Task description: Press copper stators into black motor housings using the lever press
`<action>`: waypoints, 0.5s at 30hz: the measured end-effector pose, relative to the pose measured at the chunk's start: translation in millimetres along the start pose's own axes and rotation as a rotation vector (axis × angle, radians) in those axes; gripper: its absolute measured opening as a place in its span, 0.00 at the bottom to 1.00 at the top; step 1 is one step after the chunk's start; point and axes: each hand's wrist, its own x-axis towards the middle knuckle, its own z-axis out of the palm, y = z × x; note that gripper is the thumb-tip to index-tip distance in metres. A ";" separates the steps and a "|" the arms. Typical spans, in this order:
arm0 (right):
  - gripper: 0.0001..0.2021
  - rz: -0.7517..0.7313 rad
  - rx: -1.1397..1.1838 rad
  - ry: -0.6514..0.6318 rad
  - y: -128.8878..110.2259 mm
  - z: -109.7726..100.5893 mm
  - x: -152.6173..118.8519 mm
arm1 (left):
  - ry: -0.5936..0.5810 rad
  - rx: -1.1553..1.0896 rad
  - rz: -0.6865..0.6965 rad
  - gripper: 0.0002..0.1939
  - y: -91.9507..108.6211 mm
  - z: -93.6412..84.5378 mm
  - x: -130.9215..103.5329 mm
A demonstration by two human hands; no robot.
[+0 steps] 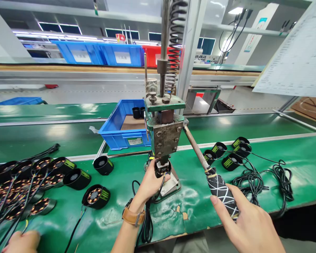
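My left hand (151, 181), with a brown watch strap at the wrist, grips a black round motor housing (162, 169) under the ram of a green hand press (167, 138). Copper windings show inside the housing, and a black cable hangs down beside my wrist. On the right, my right hand (250, 218) is wrapped round the press lever's black handle (221, 191), which is bound with white cord. The lever slants down from the press head toward me.
Black housings (77, 178) and wired copper-wound parts (43, 206) crowd the left. Another person's hand (23, 241) is at bottom left. A blue bin (123, 135) stands behind the press. More housings (232, 161) and coiled cables (252, 184) lie right.
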 end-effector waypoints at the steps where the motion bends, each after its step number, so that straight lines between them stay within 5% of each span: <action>1: 0.23 -0.019 0.002 0.004 0.9 1.1 0.5 | -0.005 -0.002 -0.010 0.34 1.8 0.5 1.5; 15: 0.22 0.013 0.016 0.073 0.4 19.2 -7.1 | 0.081 0.027 -0.033 0.38 -1.4 4.6 3.7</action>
